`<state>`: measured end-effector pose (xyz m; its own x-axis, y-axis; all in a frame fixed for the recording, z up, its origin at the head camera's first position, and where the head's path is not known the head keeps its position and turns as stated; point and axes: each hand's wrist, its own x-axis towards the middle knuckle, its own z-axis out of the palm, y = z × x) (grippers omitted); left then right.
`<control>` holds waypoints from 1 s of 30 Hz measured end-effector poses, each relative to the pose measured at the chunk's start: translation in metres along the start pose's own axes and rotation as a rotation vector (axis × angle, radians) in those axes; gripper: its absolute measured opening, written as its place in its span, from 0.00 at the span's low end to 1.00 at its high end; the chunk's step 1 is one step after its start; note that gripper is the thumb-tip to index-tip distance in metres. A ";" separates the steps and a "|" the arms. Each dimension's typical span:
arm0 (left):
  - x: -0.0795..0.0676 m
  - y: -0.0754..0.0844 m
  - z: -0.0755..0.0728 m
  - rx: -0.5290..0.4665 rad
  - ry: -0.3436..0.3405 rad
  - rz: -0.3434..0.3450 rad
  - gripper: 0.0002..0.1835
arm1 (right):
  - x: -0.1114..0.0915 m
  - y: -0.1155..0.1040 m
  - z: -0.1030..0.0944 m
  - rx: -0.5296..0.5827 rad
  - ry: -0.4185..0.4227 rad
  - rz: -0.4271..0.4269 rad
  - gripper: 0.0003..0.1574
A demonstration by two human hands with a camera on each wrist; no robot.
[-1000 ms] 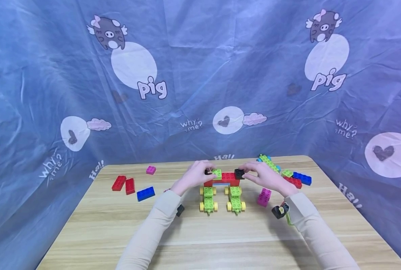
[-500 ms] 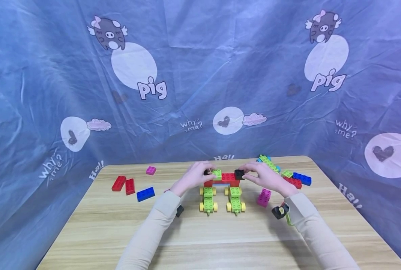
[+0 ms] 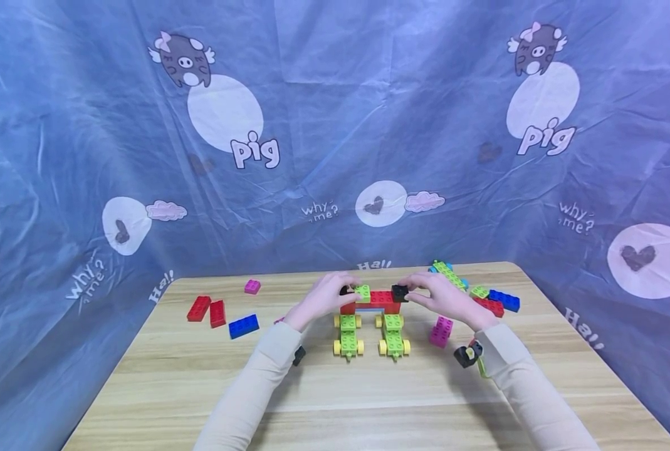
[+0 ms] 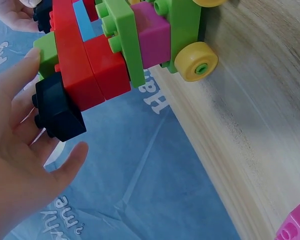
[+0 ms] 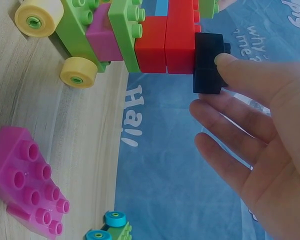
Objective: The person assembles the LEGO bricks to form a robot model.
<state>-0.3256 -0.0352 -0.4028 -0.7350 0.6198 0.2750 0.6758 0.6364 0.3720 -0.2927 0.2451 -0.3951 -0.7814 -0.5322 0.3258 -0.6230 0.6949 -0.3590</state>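
Observation:
A toy brick build stands mid-table, its two green bases (image 3: 348, 338) on yellow wheels, with magenta and green bricks between them and a red brick beam (image 3: 381, 297) on top. My left hand (image 3: 324, 295) is at the beam's left end, thumb against a light green brick (image 3: 362, 292) and fingers reaching behind a black brick (image 4: 60, 110); the fingertips are partly hidden. At the other end my right hand (image 3: 442, 297) pinches a second black brick (image 5: 209, 64), thumb on its studded side. In the right wrist view, the lower fingers spread away from that brick.
On the left lie two red bricks (image 3: 198, 308), a blue brick (image 3: 244, 326) and a small magenta brick (image 3: 252, 286). Right of the build are a magenta piece (image 3: 441, 331), a red brick (image 3: 489, 307), a blue brick (image 3: 504, 300) and a blue-wheeled green base (image 3: 449, 274).

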 end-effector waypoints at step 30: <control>-0.004 -0.002 -0.002 -0.037 0.011 -0.036 0.21 | -0.001 -0.001 0.000 -0.014 0.001 0.000 0.19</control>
<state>-0.3248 -0.0398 -0.4030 -0.7597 0.5914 0.2704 0.6463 0.6407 0.4144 -0.2917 0.2447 -0.3953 -0.7812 -0.5320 0.3267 -0.6227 0.7014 -0.3468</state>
